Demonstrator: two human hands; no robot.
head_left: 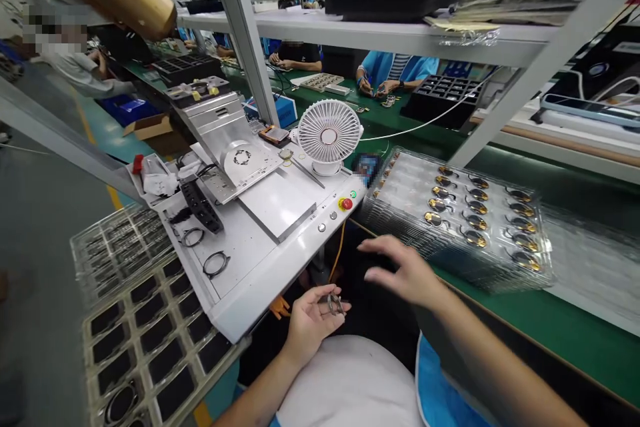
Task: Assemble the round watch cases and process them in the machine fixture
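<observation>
My left hand is held low in front of my body, palm turned up. Between its thumb and fingers sits a small metal ring-shaped part, like a watch case; its exact kind is hard to make out. To the right and higher, my right hand hangs in the air with thumb and fingers apart, holding nothing. It is nearest the stack of clear plastic trays, apart from it. On the top tray lie several round dark parts with gold areas and thin tails.
A white machine bed with a metal plate, red stop button and two black rings stands at left. Behind it is a white fan. Compartment trays lie lower left. A shelf crosses above; co-workers sit beyond.
</observation>
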